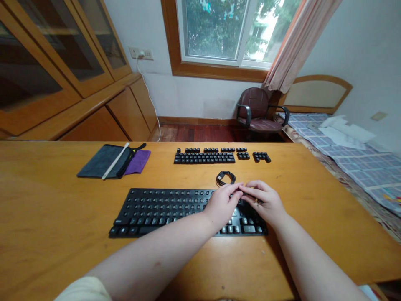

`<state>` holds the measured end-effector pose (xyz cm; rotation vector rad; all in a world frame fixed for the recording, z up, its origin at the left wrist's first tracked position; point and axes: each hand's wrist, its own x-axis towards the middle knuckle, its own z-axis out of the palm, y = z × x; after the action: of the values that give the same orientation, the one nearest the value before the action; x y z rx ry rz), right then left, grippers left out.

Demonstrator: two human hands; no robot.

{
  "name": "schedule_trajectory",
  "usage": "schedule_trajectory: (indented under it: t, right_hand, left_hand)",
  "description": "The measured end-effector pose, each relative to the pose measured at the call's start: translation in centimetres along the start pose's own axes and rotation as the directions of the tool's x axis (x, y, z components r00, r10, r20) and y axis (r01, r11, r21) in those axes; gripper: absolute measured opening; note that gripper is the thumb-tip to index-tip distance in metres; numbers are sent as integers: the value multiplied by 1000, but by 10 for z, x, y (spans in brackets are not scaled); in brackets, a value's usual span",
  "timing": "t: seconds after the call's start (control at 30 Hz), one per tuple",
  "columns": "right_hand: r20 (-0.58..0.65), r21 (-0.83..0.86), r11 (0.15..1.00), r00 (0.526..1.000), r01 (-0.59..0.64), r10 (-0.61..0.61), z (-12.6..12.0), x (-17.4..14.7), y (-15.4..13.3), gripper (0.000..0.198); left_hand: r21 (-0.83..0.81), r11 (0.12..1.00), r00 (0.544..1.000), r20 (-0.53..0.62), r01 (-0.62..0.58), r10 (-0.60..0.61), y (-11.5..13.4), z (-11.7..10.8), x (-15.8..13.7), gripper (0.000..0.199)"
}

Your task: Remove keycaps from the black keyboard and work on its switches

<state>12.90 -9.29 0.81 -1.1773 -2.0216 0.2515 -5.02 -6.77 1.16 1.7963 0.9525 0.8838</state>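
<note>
A black keyboard (169, 205) lies on the table, with many bare switch stems in its upper rows and keycaps still on its lower rows. Above its upper right part, my left hand (221, 205) is closed in a pinch, its fingertips meeting those of the other hand. My right hand (265, 203) is closed too, fingers curled around something small and dark with a yellowish spot, too hidden to name. Beyond the keyboard, loose black keycaps (204, 158) stand in rows laid out like a keyboard. A coiled black USB cable (226, 177) rests just past my left fingertips.
At the left of the wooden table (56, 217) lie a grey cloth pouch (100, 161), a white stick-like tool (115, 161) across it, and a purple cloth (138, 161). Beyond the table are a brown armchair (255, 104) and a bed (341, 142).
</note>
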Motion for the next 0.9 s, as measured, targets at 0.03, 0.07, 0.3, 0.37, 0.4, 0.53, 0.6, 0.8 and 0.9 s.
schedule_trajectory:
  t: [0.03, 0.07, 0.3, 0.37, 0.4, 0.53, 0.6, 0.8, 0.9]
  right_hand:
    - [-3, 4, 1000, 1000, 17, -17, 2, 0, -1, 28]
    - [-10, 6, 1000, 1000, 29, -29, 4, 0, -1, 29]
    - [-191, -212, 955, 968, -206, 166, -11, -4, 32, 23]
    - [-318, -328, 842, 889, -428, 328, -22, -3, 53, 24]
    - [-343, -383, 756, 842, -531, 418, -26, -3, 64, 25]
    - [-315, -510, 502, 695, -698, 647, -29, 1, 87, 29]
    - [-293, -529, 466, 668, -709, 684, -24, 2, 89, 30]
    - [-348, -550, 401, 637, -733, 687, -14, 11, 92, 33]
    - [-330, -574, 426, 674, -699, 661, -13, 19, 100, 33]
  left_hand:
    - [-15, 1000, 1000, 15, 1, -1, 0, 0, 0, 31]
    - [-29, 1000, 1000, 30, 3, -2, 0, 0, 1, 31]
    - [-52, 998, 996, -78, 47, -51, -7, 2, -2, 38]
    - [-71, 995, 993, -95, 66, -72, -7, 2, -3, 35]
    - [-83, 993, 992, -92, 80, -87, -7, 1, -3, 33]
    - [-110, 990, 992, -77, 90, -99, -5, 0, -2, 29]
    - [-111, 991, 994, -75, 72, -80, -4, 0, -2, 28]
    - [-136, 989, 996, -60, 62, -71, -6, 2, -1, 26]
    - [-136, 989, 995, -72, 52, -62, -7, 4, -1, 25]
